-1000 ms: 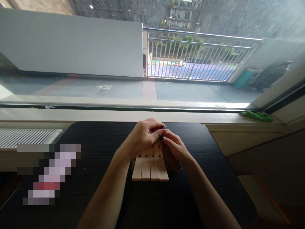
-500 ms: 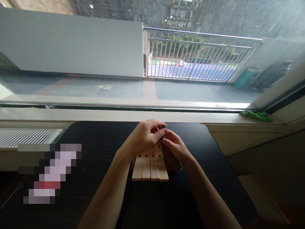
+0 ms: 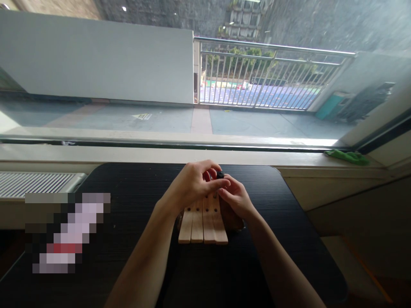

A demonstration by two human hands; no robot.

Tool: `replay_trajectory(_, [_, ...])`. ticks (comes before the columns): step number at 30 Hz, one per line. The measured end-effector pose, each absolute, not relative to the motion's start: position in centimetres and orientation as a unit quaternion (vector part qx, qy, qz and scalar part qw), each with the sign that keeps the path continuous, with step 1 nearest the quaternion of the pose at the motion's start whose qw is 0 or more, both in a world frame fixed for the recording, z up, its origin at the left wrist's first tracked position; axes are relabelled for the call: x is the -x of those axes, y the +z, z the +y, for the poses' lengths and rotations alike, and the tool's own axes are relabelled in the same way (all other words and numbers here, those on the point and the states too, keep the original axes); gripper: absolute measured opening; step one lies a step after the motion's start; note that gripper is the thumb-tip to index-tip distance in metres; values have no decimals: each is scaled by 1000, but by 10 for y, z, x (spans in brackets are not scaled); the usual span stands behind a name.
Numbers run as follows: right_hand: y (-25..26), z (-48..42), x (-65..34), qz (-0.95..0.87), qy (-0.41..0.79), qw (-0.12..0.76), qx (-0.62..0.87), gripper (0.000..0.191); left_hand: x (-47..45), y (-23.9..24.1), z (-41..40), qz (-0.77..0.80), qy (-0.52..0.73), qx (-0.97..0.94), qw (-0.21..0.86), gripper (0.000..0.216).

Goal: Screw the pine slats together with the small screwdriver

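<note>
Several pale wooden slats [image 3: 208, 229] lie side by side on the black table, with dark round holes across them. Their far ends are hidden under my hands. A brown block [image 3: 231, 218] shows beside and partly beneath them on the right. My left hand [image 3: 197, 182] arches over the slats, its fingers curled and thumb stretched toward the other hand. A small black piece [image 3: 220, 174] sits at its fingertips; its exact kind is unclear. My right hand [image 3: 236, 196] is closed in a pinch just beside the piece and under the left thumb. What its fingertips hold is hidden.
The dark table [image 3: 128, 222] ends against a white window sill [image 3: 160, 156]. A green cloth [image 3: 347, 157] rests at the sill's right end. A white radiator [image 3: 41, 185] stands left of the table. A pixelated patch [image 3: 70, 231] covers the table's left side.
The left thumb has stretched farther right across the right fingertips. More of the small black piece now shows between the hands. The slats stay in place.
</note>
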State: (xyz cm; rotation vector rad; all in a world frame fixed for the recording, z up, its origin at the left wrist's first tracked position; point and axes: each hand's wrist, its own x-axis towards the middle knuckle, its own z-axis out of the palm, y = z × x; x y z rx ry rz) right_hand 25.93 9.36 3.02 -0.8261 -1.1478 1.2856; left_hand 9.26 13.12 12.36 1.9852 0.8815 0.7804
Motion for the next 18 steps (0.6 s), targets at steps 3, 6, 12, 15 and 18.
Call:
replay_trajectory(3, [30,91,-258,-503,534,578,357,29,-94,124,130,359,314,-789,387,30])
replay_trajectory(6, [32,90,-260,-545,495,566,370,28,-94,124,130,362,320,-791,375,28])
replay_trajectory(12, [49,94,-268,-588,473,532,385,24,-94,125,128,364,311,-802,358,22])
replay_trajectory(15, [53,96,-271,-592,485,520,380,23,-95,126,127,356,304,-814,342,22])
replay_trajectory(18, [47,97,-272,-580,509,531,351,23,-97,127,128,352,318,-826,305,22])
